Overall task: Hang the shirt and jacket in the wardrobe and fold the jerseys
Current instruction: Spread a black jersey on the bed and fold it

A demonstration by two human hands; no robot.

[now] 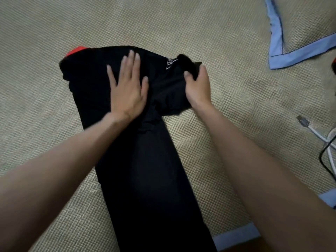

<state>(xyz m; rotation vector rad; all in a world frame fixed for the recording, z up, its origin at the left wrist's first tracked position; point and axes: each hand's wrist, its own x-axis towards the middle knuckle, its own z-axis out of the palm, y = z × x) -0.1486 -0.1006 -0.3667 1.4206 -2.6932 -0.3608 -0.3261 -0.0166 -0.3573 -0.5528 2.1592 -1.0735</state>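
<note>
A black jersey (143,160) lies lengthwise on a woven beige mat (227,42), folded into a long narrow strip that runs from the bottom of the view up to the middle. A red patch (75,50) shows at its far left corner, and a small white logo (171,63) at its upper right. My left hand (127,88) presses flat on the upper part of the jersey, fingers straight and spread. My right hand (197,84) grips a bunched black sleeve or edge of the jersey at its right side, lifted slightly off the mat.
A pillow with a blue border (291,57) lies at the upper right. White and black cables (325,142) with a grey plug (302,121) trail at the right edge. The mat's blue trim (236,236) shows at the bottom right.
</note>
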